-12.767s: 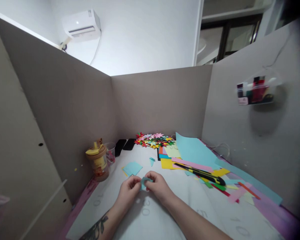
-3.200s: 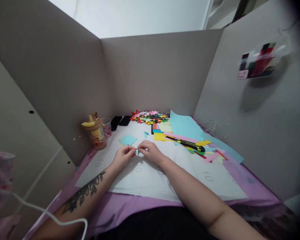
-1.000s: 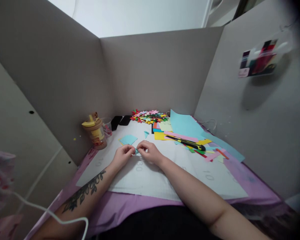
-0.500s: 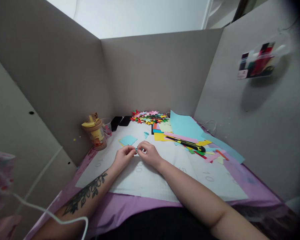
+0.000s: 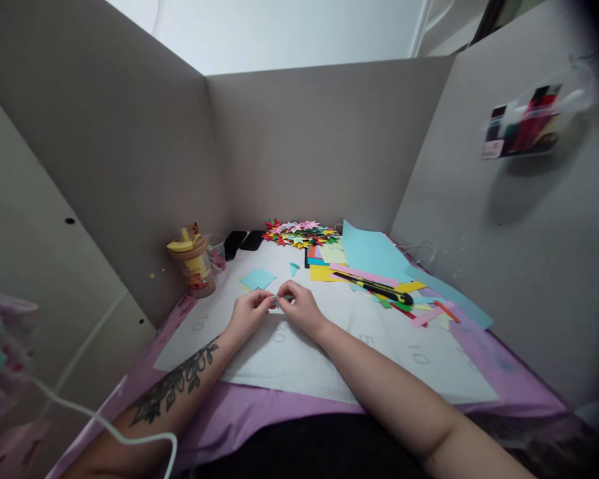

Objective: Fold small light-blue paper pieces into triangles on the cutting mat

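Over the white paper sheet (image 5: 319, 372), my left hand (image 5: 252, 311) and my right hand (image 5: 299, 307) meet fingertip to fingertip. Both pinch one small blue paper piece (image 5: 276, 301), mostly hidden by the fingers. Just behind my left hand lie light blue paper squares (image 5: 258, 279) with a yellow edge showing beneath. A small folded blue piece (image 5: 294, 268) rests beyond my right hand. Colourful folded paper stars (image 5: 302, 233) are heaped at the back.
A yellow and black cutter (image 5: 379, 289) lies on coloured strips at the right, near large blue sheets (image 5: 372, 253). A brown and yellow cup (image 5: 192, 263) and black phones (image 5: 252, 240) stand and lie at the left. A white cable (image 5: 104, 427) hangs at lower left.
The whole view has shifted slightly, with the scene now a little further right. Both hands keep their pinch on the small blue piece, with the fingers slightly changed.
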`<state>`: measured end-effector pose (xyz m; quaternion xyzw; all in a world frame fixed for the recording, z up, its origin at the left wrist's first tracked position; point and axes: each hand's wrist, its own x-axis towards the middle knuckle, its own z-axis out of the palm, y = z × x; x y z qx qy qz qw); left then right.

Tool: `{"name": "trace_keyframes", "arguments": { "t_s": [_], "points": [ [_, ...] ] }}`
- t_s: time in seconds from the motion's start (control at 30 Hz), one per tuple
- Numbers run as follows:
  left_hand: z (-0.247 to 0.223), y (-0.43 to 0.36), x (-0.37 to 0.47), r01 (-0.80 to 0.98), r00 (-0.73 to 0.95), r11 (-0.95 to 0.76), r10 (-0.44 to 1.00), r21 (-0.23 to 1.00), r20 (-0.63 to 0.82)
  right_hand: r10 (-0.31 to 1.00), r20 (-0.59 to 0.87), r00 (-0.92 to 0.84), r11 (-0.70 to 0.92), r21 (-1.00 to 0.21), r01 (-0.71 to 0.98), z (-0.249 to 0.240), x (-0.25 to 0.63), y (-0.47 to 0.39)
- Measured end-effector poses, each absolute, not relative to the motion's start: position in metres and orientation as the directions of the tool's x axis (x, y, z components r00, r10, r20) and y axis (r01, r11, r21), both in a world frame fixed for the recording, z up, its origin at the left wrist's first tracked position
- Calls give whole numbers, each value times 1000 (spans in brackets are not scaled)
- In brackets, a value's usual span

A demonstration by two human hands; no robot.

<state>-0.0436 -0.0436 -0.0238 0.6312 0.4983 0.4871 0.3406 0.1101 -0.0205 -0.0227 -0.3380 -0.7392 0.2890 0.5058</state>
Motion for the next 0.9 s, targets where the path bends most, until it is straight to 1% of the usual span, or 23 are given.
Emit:
{"name": "trace_keyframes", "arguments": {
  "t_s": [0.1, 0.27, 0.43, 0.6, 0.77, 0.9],
  "points": [
    [-24, -44, -44, 299, 25, -278, 959, 913, 283, 805, 538, -249, 584, -792, 177, -21, 109, -22],
    [-21, -46, -42, 322, 21, -281, 957, 904, 289, 806, 541, -240, 585, -789, 185, -21, 109, -23],
    [-22, -46, -43, 359, 50, -312, 948, 880, 315, 777, 573, -261, 626, -749, 217, -23, 109, -23],
    [-19, -45, -42, 444, 74, -358, 928, 821, 365, 745, 594, -303, 665, -700, 262, -26, 110, -22],
    [-19, -45, -41, 445, 117, -367, 928, 817, 354, 780, 560, -279, 622, -743, 247, -26, 111, -19],
    [-24, -43, -42, 419, 91, -332, 941, 845, 325, 799, 542, -262, 595, -775, 213, -24, 111, -19]
  ]
}}
